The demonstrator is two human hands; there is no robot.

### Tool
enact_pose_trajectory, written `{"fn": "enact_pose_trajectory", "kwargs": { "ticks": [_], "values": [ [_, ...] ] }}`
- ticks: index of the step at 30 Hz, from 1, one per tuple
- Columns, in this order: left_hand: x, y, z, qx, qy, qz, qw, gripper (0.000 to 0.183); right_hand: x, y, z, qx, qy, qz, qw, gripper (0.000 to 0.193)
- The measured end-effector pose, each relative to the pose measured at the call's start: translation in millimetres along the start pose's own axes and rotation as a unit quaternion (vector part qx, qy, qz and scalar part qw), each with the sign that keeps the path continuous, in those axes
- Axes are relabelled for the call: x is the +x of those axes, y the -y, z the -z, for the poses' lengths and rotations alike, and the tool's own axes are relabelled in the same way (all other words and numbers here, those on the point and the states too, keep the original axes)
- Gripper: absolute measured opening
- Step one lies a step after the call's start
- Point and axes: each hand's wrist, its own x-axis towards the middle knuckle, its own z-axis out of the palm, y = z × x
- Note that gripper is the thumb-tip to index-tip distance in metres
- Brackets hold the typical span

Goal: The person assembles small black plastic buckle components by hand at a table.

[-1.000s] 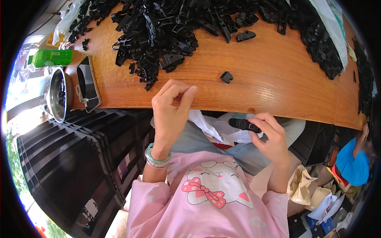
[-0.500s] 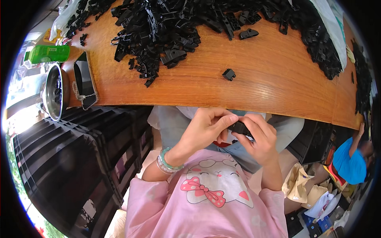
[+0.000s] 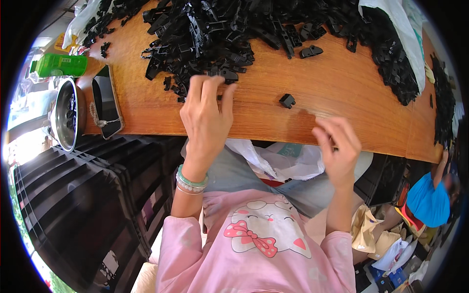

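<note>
My left hand point(image 3: 205, 115) reaches over the wooden table at the near edge of a heap of black plastic parts point(image 3: 210, 36). Its fingers are spread, and nothing shows between them. Just beyond its fingertips lies a rounded black plastic piece point(image 3: 227, 74); whether they touch it I cannot tell. Over the table's front edge, to the right, is my right hand point(image 3: 340, 151). Its fingers are loosely bent, slightly smeared by motion, with no part visible in them. A small black block point(image 3: 287, 100) lies alone on the tabletop between both hands.
A white plastic bag point(image 3: 276, 161) sits on my lap under the table edge. On the left are a phone point(image 3: 105, 100), a metal bowl point(image 3: 67, 115) and a green bottle point(image 3: 61, 65). Black crates point(image 3: 73, 205) stand below. A person in blue point(image 3: 427, 200) is at far right.
The black part between my hands is no longer in view. My left hand has moved up and left to the heap. My right hand has moved up and right, revealing the bag.
</note>
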Motion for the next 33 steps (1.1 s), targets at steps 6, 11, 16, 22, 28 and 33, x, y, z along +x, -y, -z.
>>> {"fn": "enact_pose_trajectory", "kwargs": {
  "ticks": [6, 11, 16, 22, 28, 33],
  "values": [
    [35.7, -0.7, 23.7, 0.055, 0.086, -0.029, 0.994, 0.024, 85.0, -35.4, -12.9, -0.045, -0.083, 0.099, 0.991, 0.016],
    [39.9, 2.2, 28.9, 0.037, 0.222, -0.016, 0.974, 0.023, 116.3, -55.6, -22.9, -0.061, -0.055, 0.106, 0.991, 0.021],
    [35.5, -2.9, 29.9, 0.047, 0.199, -0.018, 0.979, 0.023, 116.0, -52.1, -22.1, -0.054, -0.027, 0.046, 0.997, 0.028],
    [36.6, -8.1, 30.6, 0.077, 0.163, -0.076, 0.981, 0.025, 118.0, -63.8, -30.0, -0.084, -0.106, 0.156, 0.978, 0.03],
    [40.5, -3.0, 44.2, -0.024, 0.091, 0.011, 0.995, 0.032, 99.3, -49.3, -18.4, 0.112, -0.104, -0.093, 0.984, 0.032],
    [10.5, -14.6, 18.2, -0.273, 0.028, 0.154, 0.949, 0.03, 87.5, -33.4, -6.5, 0.395, -0.062, -0.132, 0.907, 0.032]
  ]
}}
